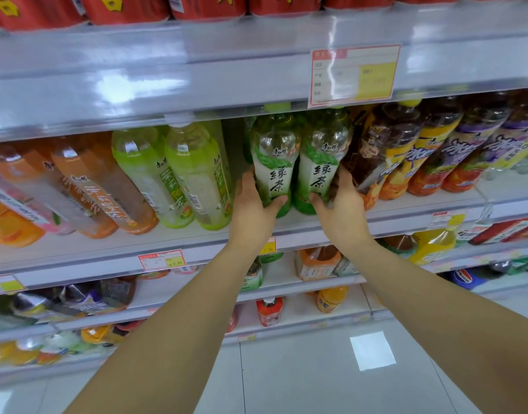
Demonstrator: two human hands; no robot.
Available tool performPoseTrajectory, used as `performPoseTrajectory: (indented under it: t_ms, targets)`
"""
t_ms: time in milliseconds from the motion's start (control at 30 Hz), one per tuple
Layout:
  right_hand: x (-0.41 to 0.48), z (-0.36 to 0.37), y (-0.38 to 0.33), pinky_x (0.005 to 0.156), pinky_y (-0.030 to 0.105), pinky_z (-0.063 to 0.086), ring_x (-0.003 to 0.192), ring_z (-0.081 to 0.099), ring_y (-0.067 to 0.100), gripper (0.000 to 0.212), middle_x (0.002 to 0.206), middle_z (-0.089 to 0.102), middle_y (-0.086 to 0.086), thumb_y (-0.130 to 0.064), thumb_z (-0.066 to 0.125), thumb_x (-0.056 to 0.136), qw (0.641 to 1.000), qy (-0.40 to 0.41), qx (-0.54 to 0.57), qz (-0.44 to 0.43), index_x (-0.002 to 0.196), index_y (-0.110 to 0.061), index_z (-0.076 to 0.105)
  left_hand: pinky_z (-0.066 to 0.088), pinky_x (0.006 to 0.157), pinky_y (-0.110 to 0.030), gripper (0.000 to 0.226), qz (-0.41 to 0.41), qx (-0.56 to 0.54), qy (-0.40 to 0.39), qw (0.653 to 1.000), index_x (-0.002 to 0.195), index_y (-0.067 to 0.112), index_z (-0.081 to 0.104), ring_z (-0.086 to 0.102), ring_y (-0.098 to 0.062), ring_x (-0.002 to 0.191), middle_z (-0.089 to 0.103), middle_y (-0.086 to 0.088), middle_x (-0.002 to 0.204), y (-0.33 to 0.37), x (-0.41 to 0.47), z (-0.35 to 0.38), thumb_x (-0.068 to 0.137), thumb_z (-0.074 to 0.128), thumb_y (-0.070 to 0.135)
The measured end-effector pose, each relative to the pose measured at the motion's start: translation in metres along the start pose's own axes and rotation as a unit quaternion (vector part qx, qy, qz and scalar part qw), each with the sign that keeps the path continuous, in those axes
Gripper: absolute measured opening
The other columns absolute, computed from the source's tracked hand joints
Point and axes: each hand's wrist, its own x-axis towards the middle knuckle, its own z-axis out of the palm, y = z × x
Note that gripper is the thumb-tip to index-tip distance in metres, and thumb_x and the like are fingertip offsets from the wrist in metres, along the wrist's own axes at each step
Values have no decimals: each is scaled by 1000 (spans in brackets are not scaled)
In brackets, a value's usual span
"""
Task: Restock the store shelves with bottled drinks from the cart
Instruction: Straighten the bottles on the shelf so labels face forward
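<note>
Each hand, left point(251, 204) and right point(340, 204), gripped its own upright green-labelled clear plastic tea bottle point(274, 162), shelf point(197, 234) slot straight ahead.

The left green tea bottle point(273, 165) and the right green tea bottle point(322, 162), both clear with green labels, are standing upright side by side at the front of the grey shelf point(179, 243).

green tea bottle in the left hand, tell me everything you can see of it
The clear plastic green tea bottle wears a green and white label with black characters. Its yellow-green cap is half hidden behind the grey shelf edge above. It stands upright at the front of the white shelf, gripped low by the left hand, close beside a twin bottle that the right hand holds.
</note>
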Motion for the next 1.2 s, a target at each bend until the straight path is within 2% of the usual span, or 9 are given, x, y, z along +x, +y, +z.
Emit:
performPoseTrajectory:
  t_ms: [333, 500, 567, 633, 700, 833, 1000, 1100, 1200]
  targets:
    - [6, 12, 10, 100, 36, 45, 119, 53, 20, 66, 130, 55, 7, -11, 63, 86, 998, 22, 27, -45, 143, -14, 29, 34, 93, -22, 72, 51, -43, 1, 998, 143, 25, 28, 41, -5, 116, 44, 3, 136, -18, 5, 5, 83, 68, 25]
    - [-2, 16, 13, 106, 40, 41, 131, 40, 14, 75, 143, 39, 0, -11, 61, 87, 990, 59, 56, -111, 147, -25, 19, 34, 105, -29, 73, 88, -60, 2, 994, 146, 35, 20, 38, -4, 127, 40, 12, 142, -19, 3, 4, 86, 63, 34]
    - [-3, 15, 11, 110, 30, 35, 136, 31, 13, 80, 148, 29, 3, -8, 60, 87, 984, 89, 47, -149, 147, -27, 12, 36, 107, -30, 72, 98, -76, 3, 992, 145, 38, 19, 39, -1, 127, 41, 17, 141, -12, 4, 3, 87, 61, 36]
    - [1, 13, 10, 102, 2, 24, 134, 22, 1, 85, 150, 24, 8, -4, 60, 87, 975, 113, 31, -190, 145, -31, 5, 37, 99, -14, 68, 111, -80, 8, 990, 144, 39, 21, 43, 8, 119, 44, 22, 136, -6, 7, 3, 88, 60, 33]
    - [8, 12, 11, 88, -11, 17, 124, 16, -19, 88, 151, 23, 6, -2, 59, 87, 968, 115, 31, -220, 141, -37, -1, 35, 82, 4, 63, 119, -92, 17, 988, 141, 40, 25, 45, 22, 102, 48, 27, 127, -5, 8, 5, 89, 59, 28]
    - [15, 17, 18, 87, -12, 16, 117, 11, -29, 89, 143, 23, -10, -3, 58, 88, 961, 107, 45, -250, 139, -42, -4, 33, 74, 9, 60, 130, -103, 27, 986, 140, 40, 26, 43, 30, 97, 51, 31, 121, -9, 7, 11, 91, 56, 28]
    - [17, 15, 23, 81, -13, 19, 109, 11, -39, 90, 145, 26, -7, -4, 60, 87, 956, 115, 40, -265, 140, -42, -2, 33, 73, 9, 60, 137, -102, 15, 985, 140, 43, 23, 42, 31, 97, 50, 33, 122, -9, 7, 11, 91, 54, 32]
    - [10, 12, 16, 90, -10, 18, 124, 9, -28, 87, 152, 23, 5, -2, 61, 86, 950, 122, 10, -288, 146, -30, 6, 39, 86, -2, 57, 121, -157, 1, 980, 140, 48, 24, 44, 23, 108, 48, 35, 124, -4, 5, 7, 87, 44, 53]
    - [4, 3, 6, 110, 15, 21, 137, 26, 16, 68, 149, 27, 14, -11, 59, 85, 907, 178, -77, -374, 144, -16, 24, 28, 111, -35, 69, 98, -216, 10, 971, 140, 52, 24, 34, 6, 130, 39, 28, 141, 3, 22, -1, 78, 24, 81]
